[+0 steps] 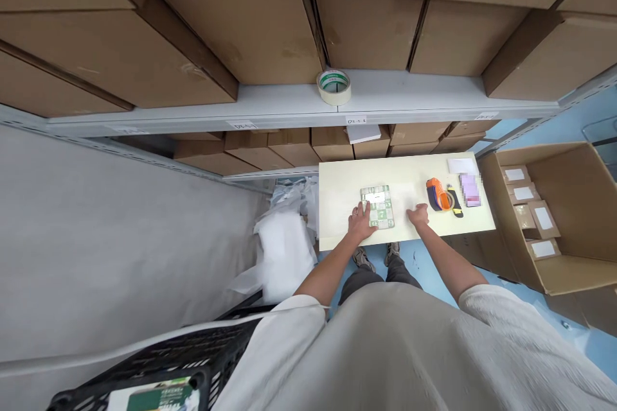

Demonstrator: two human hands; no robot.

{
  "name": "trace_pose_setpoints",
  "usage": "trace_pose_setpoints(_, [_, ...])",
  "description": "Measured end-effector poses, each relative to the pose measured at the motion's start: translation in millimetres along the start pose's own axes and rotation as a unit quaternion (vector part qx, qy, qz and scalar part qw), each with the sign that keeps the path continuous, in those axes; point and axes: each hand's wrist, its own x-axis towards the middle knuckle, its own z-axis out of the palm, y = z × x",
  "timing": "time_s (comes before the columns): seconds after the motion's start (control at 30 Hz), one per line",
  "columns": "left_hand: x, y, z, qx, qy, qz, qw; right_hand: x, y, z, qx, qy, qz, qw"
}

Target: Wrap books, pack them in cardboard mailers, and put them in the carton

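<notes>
On the cream tabletop (332,205) lies a green and white patterned packet (384,210) with a white label. My left hand (361,223) rests on its left edge, fingers apart. To the right of the packet, my right hand (418,214) is over the table with its fingers drawn together; whether they hold something small is not visible. Further right are an orange tape dispenser (436,193), a black and yellow cutter (454,201), a purple stack (469,191) and a white sheet (461,166).
A shelf edge (289,117) with a tape roll (334,87) and cardboard boxes spans the area ahead. An open carton (573,205) holding several small boxes stands right. White plastic wrap (284,250) and a black crate (216,347) are left.
</notes>
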Motion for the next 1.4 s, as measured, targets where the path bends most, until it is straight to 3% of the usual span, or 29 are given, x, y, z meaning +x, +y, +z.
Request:
trace_pose_setpoints(0.13, [-3,5,-2.5,-0.012,0.002,0.000,1.000,-19,-11,0,0.050,-0.039,-0.123,0.990])
trace_pose_setpoints(0.3, [-4,3,-6.0,-0.030,0.019,-0.004,0.999,-53,-35,28,-0.004,-0.112,-0.287,0.951])
trace_pose_setpoints(0.47, [-10,-1,-10.5,-0.051,0.102,0.014,0.993,-69,-45,60,-0.094,-0.142,-0.328,0.929])
trace_pose_setpoints(0.57, [-14,4,-12.8,-0.042,0.147,0.068,0.986,-70,-40,66,-0.092,-0.149,-0.342,0.923])
trace_pose_setpoints(0.63, [-15,7,-13.9,-0.034,0.138,0.107,0.984,-68,-36,63,-0.076,-0.174,-0.355,0.915])
trace_pose_setpoints(0.7, [-15,10,-14.2,-0.026,0.114,0.116,0.986,-63,-31,57,-0.049,-0.182,-0.356,0.915])
trace_pose_setpoints(0.77, [-15,11,-13.0,-0.018,0.096,0.108,0.989,-56,-29,49,-0.022,-0.134,-0.327,0.935])
trace_pose_setpoints(0.87, [-13,9,-7.9,-0.010,0.083,0.115,0.990,-42,-30,39,-0.006,-0.051,-0.218,0.975])
trace_pose_setpoints(0.97, [-10,6,-1.8,-0.012,0.074,0.127,0.989,-33,-37,39,0.017,-0.074,-0.123,0.990])
trace_pose_setpoints(1.07, [-8,2,1.0,-0.025,0.075,0.126,0.989,-32,-44,43,0.068,-0.132,-0.080,0.986])
trace_pose_setpoints(1.2, [-7,4,-3.7,-0.052,0.098,0.125,0.986,-35,-51,41,0.110,-0.195,-0.090,0.970])
trace_pose_setpoints(1.4, [1,37,-14.4,-0.137,0.079,0.139,0.978,-30,-47,0,0.080,-0.135,-0.149,0.976])
